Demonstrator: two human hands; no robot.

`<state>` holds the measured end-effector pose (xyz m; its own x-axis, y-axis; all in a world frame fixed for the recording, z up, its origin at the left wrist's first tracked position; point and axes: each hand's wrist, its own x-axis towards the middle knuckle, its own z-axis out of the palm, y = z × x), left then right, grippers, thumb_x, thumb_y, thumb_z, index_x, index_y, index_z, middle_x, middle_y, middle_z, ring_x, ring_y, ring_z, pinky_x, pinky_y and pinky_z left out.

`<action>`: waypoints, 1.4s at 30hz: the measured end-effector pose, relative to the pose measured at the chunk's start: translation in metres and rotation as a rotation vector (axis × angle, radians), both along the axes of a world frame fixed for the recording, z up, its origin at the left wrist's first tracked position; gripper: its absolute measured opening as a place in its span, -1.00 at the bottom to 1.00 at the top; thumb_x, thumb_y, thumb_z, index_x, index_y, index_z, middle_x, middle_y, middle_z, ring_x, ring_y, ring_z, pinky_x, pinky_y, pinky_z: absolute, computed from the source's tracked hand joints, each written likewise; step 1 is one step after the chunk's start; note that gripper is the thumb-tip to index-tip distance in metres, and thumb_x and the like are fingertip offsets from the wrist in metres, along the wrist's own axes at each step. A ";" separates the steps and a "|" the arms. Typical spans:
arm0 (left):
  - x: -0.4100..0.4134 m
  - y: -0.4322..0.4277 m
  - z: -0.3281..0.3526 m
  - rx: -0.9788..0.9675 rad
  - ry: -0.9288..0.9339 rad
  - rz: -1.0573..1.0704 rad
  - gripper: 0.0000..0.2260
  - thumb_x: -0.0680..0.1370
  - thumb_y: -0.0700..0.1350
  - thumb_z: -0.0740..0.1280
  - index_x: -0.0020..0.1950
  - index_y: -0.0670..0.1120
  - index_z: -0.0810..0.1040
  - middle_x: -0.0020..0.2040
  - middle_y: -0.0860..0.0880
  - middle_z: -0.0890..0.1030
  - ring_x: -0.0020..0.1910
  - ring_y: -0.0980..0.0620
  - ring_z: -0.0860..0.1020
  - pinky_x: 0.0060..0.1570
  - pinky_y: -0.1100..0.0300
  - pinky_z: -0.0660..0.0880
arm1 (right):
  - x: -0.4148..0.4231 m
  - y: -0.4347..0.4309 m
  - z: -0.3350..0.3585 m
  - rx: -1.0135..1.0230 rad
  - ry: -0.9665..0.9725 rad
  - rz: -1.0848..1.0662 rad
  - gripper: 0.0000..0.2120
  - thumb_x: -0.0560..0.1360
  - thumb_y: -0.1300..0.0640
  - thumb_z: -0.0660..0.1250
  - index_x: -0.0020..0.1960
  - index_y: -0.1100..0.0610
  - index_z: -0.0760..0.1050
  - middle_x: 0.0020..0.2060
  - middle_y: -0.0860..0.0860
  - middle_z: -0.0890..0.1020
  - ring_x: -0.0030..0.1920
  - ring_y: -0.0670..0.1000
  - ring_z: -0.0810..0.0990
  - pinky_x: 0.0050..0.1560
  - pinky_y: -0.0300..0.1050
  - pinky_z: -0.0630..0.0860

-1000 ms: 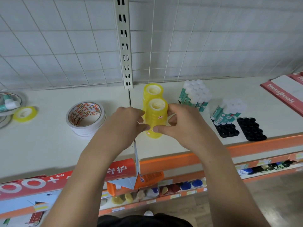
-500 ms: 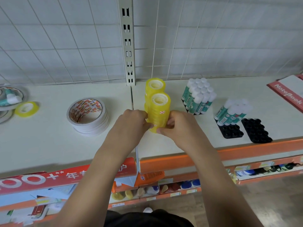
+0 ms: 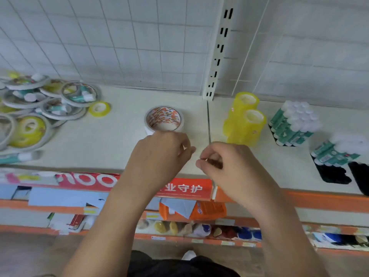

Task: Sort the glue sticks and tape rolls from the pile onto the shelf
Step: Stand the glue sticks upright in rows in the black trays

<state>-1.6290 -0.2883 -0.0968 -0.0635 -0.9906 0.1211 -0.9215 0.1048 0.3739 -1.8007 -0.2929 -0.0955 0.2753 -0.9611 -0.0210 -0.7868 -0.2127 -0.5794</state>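
Note:
Two stacks of yellow tape rolls [image 3: 244,120] stand upright on the white shelf [image 3: 111,140], right of the shelf seam. My left hand [image 3: 159,154] and my right hand [image 3: 225,162] hover above the shelf's front edge, fingers loosely curled, holding nothing and apart from the stacks. A stack of white double-sided tape rolls [image 3: 163,120] sits just behind my left hand. The mixed pile of tape rolls and glue sticks [image 3: 40,108] lies at the far left, with one small yellow roll [image 3: 99,108] beside it. Standing glue sticks [image 3: 293,124] fill a black tray at the right.
A second group of glue sticks [image 3: 337,150] leans on black trays [image 3: 333,174] at the far right. A wire grid back wall and a slotted upright post [image 3: 217,56] stand behind the shelf. Lower shelves hold assorted goods.
Both hands let go of the front yellow tape stack and drew back toward the shelf's front edge. The view swung left, bringing the mixed pile into sight.

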 end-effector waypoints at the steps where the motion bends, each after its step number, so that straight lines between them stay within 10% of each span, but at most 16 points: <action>1: 0.015 0.006 0.002 -0.006 -0.013 0.028 -0.79 0.57 0.14 0.24 -0.04 0.08 0.60 -0.17 0.11 0.64 -0.15 0.03 0.60 -0.15 0.05 0.54 | 0.017 0.001 0.001 -0.006 -0.007 0.035 -0.87 0.50 -0.09 0.40 -0.02 -0.06 0.59 -0.22 -0.16 0.63 -0.20 -0.20 0.59 -0.15 -0.18 0.55; 19: 0.294 0.106 -0.001 -0.055 0.015 0.214 -0.86 0.58 0.03 0.29 -0.04 0.03 0.61 -0.11 0.09 0.60 -0.11 0.04 0.58 -0.16 0.04 0.55 | 0.305 0.040 -0.010 -0.030 -0.135 0.277 -0.94 0.51 0.02 0.40 -0.06 -0.02 0.61 -0.22 -0.15 0.64 -0.22 -0.16 0.60 -0.11 -0.06 0.59; 29: 0.358 0.112 -0.008 -0.108 0.031 0.245 -0.89 0.57 -0.04 0.30 -0.02 0.02 0.62 -0.12 0.10 0.59 -0.12 0.03 0.57 -0.21 0.05 0.55 | 0.354 0.044 -0.015 -0.079 -0.053 0.270 -0.95 0.53 0.08 0.39 -0.02 0.00 0.61 -0.22 -0.19 0.55 -0.21 -0.25 0.52 -0.28 -0.43 0.41; 35: 0.365 0.112 -0.012 -0.099 0.052 0.236 -0.89 0.57 -0.08 0.31 -0.03 0.00 0.63 -0.14 0.09 0.58 -0.14 0.03 0.57 -0.22 0.03 0.55 | 0.378 0.029 -0.029 -0.136 0.074 0.370 -0.75 0.51 0.07 0.43 0.19 0.03 0.61 0.07 -0.05 0.57 0.14 0.00 0.48 0.13 -0.07 0.46; 42: 0.398 0.104 -0.016 -0.261 0.065 0.415 -0.88 0.54 -0.17 0.35 0.03 -0.15 0.63 -0.02 -0.10 0.54 -0.05 -0.12 0.53 -0.07 -0.01 0.50 | 0.386 0.024 -0.026 -0.101 0.152 0.411 -0.75 0.51 0.09 0.42 0.19 0.02 0.60 0.07 -0.01 0.52 0.14 0.00 0.47 0.07 -0.17 0.43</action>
